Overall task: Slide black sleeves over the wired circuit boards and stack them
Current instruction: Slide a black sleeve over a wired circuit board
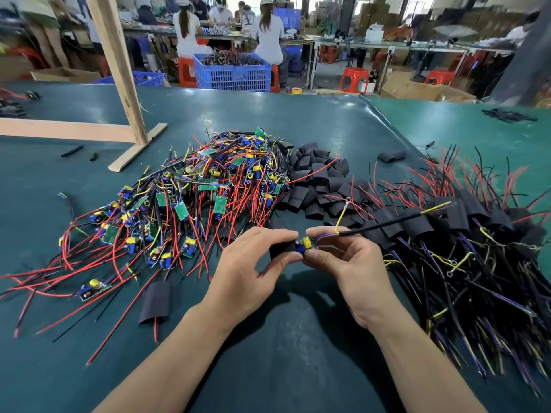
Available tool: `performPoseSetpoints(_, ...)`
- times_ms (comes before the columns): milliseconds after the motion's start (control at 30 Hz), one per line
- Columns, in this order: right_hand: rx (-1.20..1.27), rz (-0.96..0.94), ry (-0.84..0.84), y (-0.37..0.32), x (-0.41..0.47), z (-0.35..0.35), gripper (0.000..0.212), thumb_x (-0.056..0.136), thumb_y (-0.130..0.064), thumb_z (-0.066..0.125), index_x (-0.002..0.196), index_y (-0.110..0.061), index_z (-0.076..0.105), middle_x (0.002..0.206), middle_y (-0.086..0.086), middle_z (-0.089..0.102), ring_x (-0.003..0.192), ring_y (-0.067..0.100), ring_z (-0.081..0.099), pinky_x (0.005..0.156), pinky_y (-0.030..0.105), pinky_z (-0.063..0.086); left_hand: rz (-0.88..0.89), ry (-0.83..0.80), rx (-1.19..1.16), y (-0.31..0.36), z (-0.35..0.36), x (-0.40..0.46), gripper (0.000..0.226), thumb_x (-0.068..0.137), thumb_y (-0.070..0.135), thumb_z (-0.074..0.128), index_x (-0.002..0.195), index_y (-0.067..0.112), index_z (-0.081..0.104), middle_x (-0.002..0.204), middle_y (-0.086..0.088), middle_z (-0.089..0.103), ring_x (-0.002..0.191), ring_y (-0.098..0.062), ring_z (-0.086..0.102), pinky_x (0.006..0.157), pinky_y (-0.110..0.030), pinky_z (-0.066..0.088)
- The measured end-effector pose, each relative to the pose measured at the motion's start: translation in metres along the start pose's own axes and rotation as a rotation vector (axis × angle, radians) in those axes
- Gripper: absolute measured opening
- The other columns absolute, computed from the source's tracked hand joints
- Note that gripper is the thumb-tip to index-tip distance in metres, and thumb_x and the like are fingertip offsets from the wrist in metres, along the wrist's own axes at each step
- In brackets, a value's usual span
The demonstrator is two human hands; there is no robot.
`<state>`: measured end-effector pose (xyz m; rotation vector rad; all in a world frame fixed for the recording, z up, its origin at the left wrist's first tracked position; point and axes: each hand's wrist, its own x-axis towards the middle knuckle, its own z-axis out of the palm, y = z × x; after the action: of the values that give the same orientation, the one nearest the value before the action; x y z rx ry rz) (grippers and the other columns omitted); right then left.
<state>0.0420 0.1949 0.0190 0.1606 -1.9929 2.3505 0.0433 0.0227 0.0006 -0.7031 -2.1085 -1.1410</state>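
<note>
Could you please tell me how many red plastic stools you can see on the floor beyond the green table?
4, possibly more hidden. One red stool stands left of the blue crate, one at the crate's right edge, one farther right, and one by the cardboard boxes.

Desk [298, 114]: carries everything below.
Pile of bare boards [193, 198]: at 10 o'clock from the hands, left of centre.
Heap of loose sleeves [316, 180]: at 12 o'clock, touching the right edge of the bare boards.
Stack of sleeved boards [465, 234]: at 3 o'clock, right of the loose sleeves.
Left hand [253, 272] and right hand [354, 263]: at the centre, near edge, holding one board [307, 244] between them.
Single sleeve [156, 302]: at 8 o'clock, lying on wires.
Wooden frame [119, 70]: at 11 o'clock, behind the bare boards.
Crate [235, 74]: on the floor behind the desk, 12 o'clock.
</note>
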Motion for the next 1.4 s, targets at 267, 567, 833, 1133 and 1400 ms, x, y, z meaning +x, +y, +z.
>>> performPoseSetpoints(267,0.132,0.105,0.039,0.006,0.002,0.004,0.027,0.080,0.014,0.067,0.093,-0.009,0.072,0.082,0.013,0.073,0.070,0.022,0.070,0.066,0.027,0.060,-0.053,-0.074,-0.038,-0.004,-0.001,0.001,0.040,0.080,0.014,0.082,0.117,0.008,0.068,0.112,0.004,0.070,0.105,-0.008,0.066,0.092,-0.029,0.053)
performPoseSetpoints(567,0.178,0.166,-0.043,0.009,0.003,0.003,0.022,0.085,0.010,0.063,0.106,0.003,0.066,0.100,0.024,0.072,0.085,0.028,0.069,0.080,0.036,0.060,0.043,-0.063,-0.009,-0.008,-0.002,0.001,0.034,0.082,0.005,0.078,0.115,0.005,0.067,0.112,0.003,0.069,0.105,-0.007,0.065,0.093,-0.022,0.050)
performPoseSetpoints(833,0.322,0.313,-0.186,0.003,0.002,-0.003,0.026,0.080,-0.008,0.067,0.104,0.001,0.067,0.093,0.020,0.073,0.073,0.025,0.071,0.070,0.032,0.061,0.107,-0.129,-0.065,-0.006,-0.003,0.002,0.037,0.084,0.001,0.075,0.119,0.010,0.064,0.122,0.028,0.060,0.109,-0.002,0.063,0.094,-0.020,0.049)
performPoseSetpoints(1133,0.199,0.239,-0.102,0.008,0.002,0.002,0.021,0.080,0.004,0.071,0.098,-0.005,0.064,0.083,0.013,0.072,0.070,0.023,0.070,0.063,0.030,0.059,-0.007,-0.201,0.000,-0.003,-0.008,0.000,0.044,0.082,0.026,0.079,0.122,0.015,0.064,0.116,0.013,0.065,0.109,-0.002,0.061,0.094,-0.022,0.049)
performPoseSetpoints(1400,0.268,0.178,0.038,0.005,0.008,0.000,0.013,0.086,0.005,0.064,0.093,-0.006,0.065,0.077,0.008,0.074,0.071,0.021,0.073,0.065,0.026,0.060,-0.101,-0.068,0.116,-0.012,-0.012,0.000,0.034,0.078,0.025,0.081,0.106,0.008,0.074,0.099,-0.001,0.071,0.089,-0.018,0.068,0.083,-0.036,0.054)
